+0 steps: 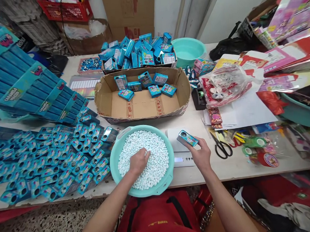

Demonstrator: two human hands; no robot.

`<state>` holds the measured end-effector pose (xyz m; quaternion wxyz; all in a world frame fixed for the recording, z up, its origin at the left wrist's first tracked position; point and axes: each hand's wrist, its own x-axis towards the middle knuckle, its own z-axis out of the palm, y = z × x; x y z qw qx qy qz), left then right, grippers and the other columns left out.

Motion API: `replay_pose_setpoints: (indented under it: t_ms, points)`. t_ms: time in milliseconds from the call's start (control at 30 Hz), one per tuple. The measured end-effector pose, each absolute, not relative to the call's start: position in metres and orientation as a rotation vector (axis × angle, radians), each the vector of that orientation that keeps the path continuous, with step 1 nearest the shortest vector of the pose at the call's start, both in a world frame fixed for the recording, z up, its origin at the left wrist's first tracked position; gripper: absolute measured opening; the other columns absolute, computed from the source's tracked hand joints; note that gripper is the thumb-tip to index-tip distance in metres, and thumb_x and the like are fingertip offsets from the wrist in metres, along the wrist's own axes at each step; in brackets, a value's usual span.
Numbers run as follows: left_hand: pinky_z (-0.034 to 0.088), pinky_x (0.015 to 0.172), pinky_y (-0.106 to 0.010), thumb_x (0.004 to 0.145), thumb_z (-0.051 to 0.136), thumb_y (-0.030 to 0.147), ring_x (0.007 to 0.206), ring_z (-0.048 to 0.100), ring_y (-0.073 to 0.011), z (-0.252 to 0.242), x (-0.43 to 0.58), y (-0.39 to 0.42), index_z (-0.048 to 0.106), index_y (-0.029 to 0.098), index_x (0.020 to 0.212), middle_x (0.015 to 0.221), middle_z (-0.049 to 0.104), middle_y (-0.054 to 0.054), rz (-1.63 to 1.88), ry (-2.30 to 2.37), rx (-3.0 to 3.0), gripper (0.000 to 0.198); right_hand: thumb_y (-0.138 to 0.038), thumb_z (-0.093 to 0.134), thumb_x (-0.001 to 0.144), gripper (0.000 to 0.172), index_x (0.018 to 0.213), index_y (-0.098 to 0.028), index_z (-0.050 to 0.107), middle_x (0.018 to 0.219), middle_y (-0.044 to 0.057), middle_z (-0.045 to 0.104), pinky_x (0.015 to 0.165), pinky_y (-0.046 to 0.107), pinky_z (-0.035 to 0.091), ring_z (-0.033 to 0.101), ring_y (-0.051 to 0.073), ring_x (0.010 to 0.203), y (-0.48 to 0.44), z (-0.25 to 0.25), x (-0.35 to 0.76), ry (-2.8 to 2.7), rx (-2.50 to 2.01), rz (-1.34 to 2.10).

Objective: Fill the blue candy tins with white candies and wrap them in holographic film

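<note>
A teal basin [120, 148] full of small white candies [151, 144] sits at the table's front edge. My left hand [139, 161] is down in the candies, fingers curled into a pinch among them. My right hand [200, 154] grips a small blue tin [187, 138] and holds it over a white digital scale [182, 158] just right of the basin. Rows of matching blue tins [55, 160] lie spread out to the left of the basin.
A low cardboard tray [143, 104] with a few blue boxes lies behind the basin, and a fuller box of blue boxes [138, 54] stands beyond it. Stacked blue packaging [24, 85] fills the left. Scissors [222, 148], tape rolls and toy packets clutter the right.
</note>
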<state>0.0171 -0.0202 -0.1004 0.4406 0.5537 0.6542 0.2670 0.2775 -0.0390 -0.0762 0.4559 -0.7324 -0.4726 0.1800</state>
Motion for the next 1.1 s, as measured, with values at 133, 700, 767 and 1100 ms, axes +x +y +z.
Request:
replay_pose_setpoints:
  t_ms: [133,700,767,1100]
  points:
    - [0.029,0.042,-0.019,0.07,0.062,0.036,0.045,0.044,-0.0084,-0.083,0.011,-0.005,0.048,0.018,0.063,0.057,0.049,0.003,0.928,1.388,0.576,0.023,-0.037,0.066,0.076,0.029,0.1,-0.021,0.062,0.093,0.005,0.062,0.082,0.037,0.047,0.059,0.021,0.089,-0.054,-0.032,0.251,-1.339,-1.683,0.468]
    - [0.034,0.043,-0.019,0.076,0.062,0.037,0.046,0.046,-0.0072,0.003,0.042,-0.015,0.048,0.017,0.061,0.053,0.046,0.004,1.38,1.109,0.474,0.028,-0.027,0.065,0.079,0.024,0.103,-0.024,0.059,0.093,0.005,0.064,0.076,0.035,0.048,0.059,0.023,0.089,-0.073,-0.028,0.165,-1.645,-1.511,0.741]
    - [0.033,0.042,-0.019,0.075,0.063,0.042,0.045,0.044,-0.0066,0.001,0.043,-0.014,0.047,0.017,0.06,0.052,0.044,0.004,1.394,1.125,0.464,0.034,-0.025,0.065,0.078,0.025,0.103,-0.024,0.06,0.093,0.005,0.064,0.077,0.035,0.048,0.059,0.023,0.089,-0.072,-0.028,0.164,-1.653,-1.508,0.732]
    - [0.021,0.033,-0.014,0.068,0.068,0.054,0.04,0.035,-0.0035,-0.005,0.043,-0.004,0.045,0.016,0.062,0.051,0.039,0.006,1.382,1.135,0.391,0.045,-0.026,0.066,0.077,0.024,0.1,-0.023,0.061,0.091,0.005,0.064,0.073,0.032,0.049,0.06,0.022,0.087,-0.07,-0.035,0.165,-1.606,-1.518,0.761]
